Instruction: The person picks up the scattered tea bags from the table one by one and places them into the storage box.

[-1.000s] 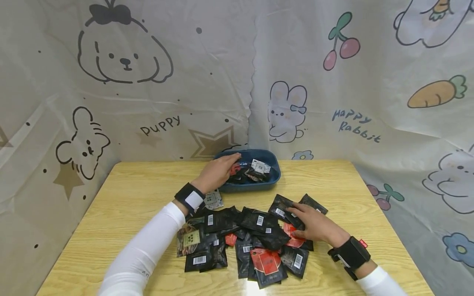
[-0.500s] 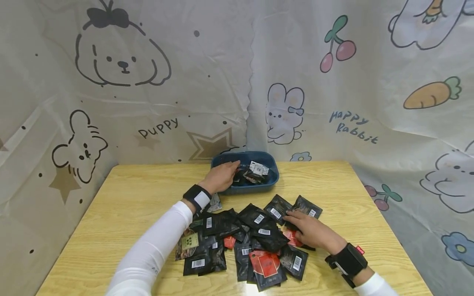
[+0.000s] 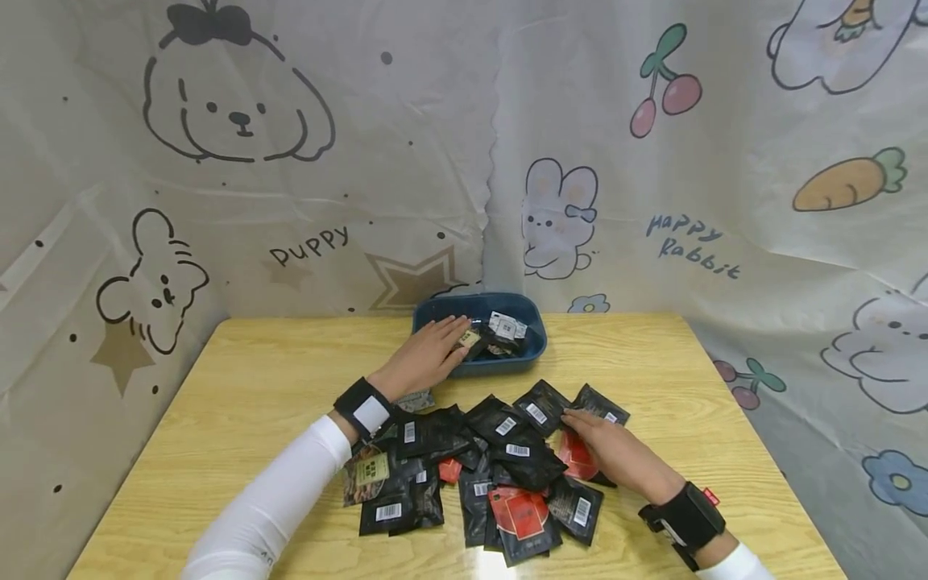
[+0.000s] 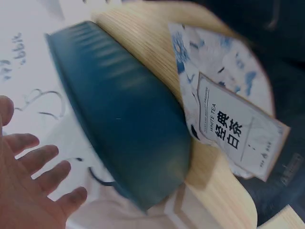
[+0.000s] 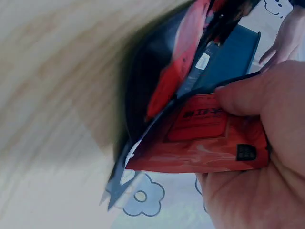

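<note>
My left hand [image 3: 424, 358] is over the left side of a dark blue bin [image 3: 500, 367], fingers straight and holding nothing. In the left wrist view its spread fingers are apart from the bin's outer wall [image 4: 124, 100]. Inside the bin lie several tea sachets, one with a pale printed front [image 3: 507, 325] and a dark one with a beige label [image 3: 470, 338]. My right hand [image 3: 616, 455], at the right of a sachet pile, pinches a red tea sachet [image 5: 200, 129] between thumb and fingers. Its fingertips are hidden behind the sachet in the right wrist view.
Black sachets [image 3: 435, 431] overlap across the middle of the wooden table [image 3: 275, 362], with a red-fronted one [image 3: 522, 519] near the front. A white tea sachet [image 4: 238, 124] lies beside the bin, partly under my left wrist. A printed cloth [image 3: 406, 161] hangs behind.
My left hand has drawn slightly back and left; a beige-labelled sachet now shows in the bin by its fingers. At my right hand, black sachets have shifted and more of a red one shows.
</note>
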A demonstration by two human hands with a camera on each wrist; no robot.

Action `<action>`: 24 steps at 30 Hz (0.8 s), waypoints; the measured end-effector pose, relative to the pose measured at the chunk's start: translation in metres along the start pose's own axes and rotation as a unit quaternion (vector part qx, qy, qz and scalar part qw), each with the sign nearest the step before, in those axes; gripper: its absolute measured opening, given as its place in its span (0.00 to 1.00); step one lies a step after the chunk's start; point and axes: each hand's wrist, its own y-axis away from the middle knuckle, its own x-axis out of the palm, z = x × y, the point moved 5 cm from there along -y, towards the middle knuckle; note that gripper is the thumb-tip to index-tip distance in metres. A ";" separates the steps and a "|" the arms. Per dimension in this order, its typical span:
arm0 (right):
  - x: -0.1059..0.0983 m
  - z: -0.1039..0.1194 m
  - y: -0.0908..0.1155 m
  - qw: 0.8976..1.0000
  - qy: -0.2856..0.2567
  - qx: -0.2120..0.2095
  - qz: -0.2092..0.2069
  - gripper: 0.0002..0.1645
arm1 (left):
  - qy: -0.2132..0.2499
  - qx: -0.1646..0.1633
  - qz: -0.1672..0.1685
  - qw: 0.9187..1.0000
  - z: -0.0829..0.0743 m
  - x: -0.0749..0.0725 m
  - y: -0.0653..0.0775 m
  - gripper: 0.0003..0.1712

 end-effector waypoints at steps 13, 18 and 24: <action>-0.076 0.017 -0.021 0.996 -0.002 -0.052 -0.077 0.26 | 0.047 -0.019 0.101 0.994 -0.033 0.003 0.091 0.40; -0.103 0.028 -0.050 0.990 0.004 -0.093 -0.106 0.27 | 0.047 -0.049 0.155 0.986 -0.031 0.023 0.108 0.42; -0.116 0.031 -0.091 0.984 -0.007 -0.119 -0.133 0.28 | 0.052 -0.045 0.157 0.985 -0.031 0.030 0.115 0.37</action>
